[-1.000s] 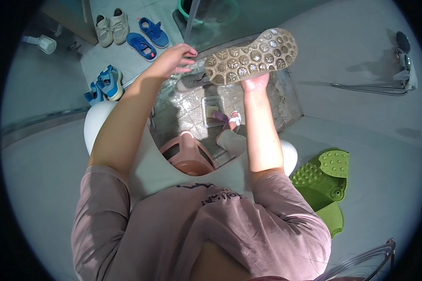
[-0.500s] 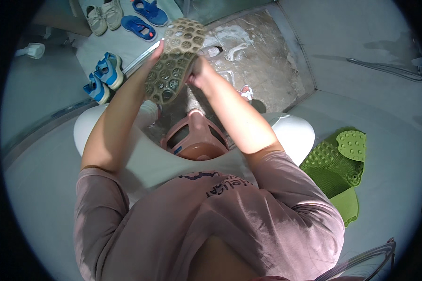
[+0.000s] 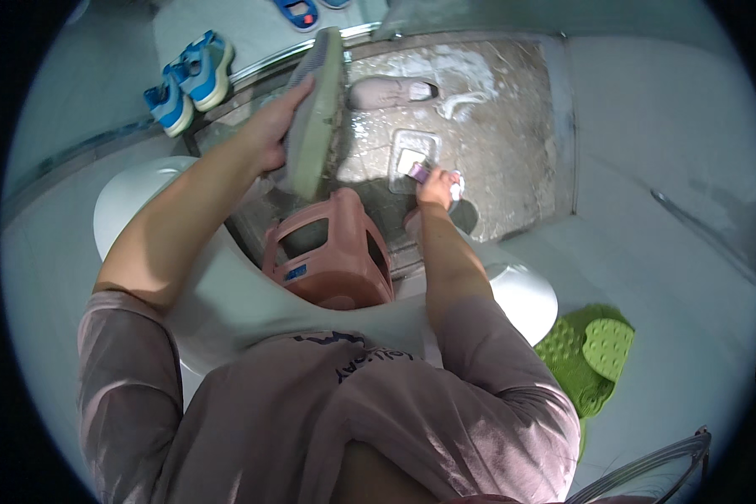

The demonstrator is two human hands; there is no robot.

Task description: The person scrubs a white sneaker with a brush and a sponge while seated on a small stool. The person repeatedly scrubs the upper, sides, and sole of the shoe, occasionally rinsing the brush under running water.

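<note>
My left hand grips a greyish shoe with a thick pale sole, held up on its edge above the floor. The sole's side faces right. Lower and to the right, my right hand is closed on a small purple-and-white brush, which is over a shallow clear tray on the wet floor. White foam clings by its fingers. Beyond the tray lies a pale pinkish shoe, with a white shoelace beside its opening.
A pink plastic stool stands between my knees. Blue shoes sit at the left by the metal door track, with another blue shoe farther back. A green bumpy mat lies at the right. Foam covers part of the brown tile floor.
My right hand has let go of the held shoe and moved down right to the tray, onto the brush. My left hand has turned the shoe from sole-up onto its edge. The view has shifted.
</note>
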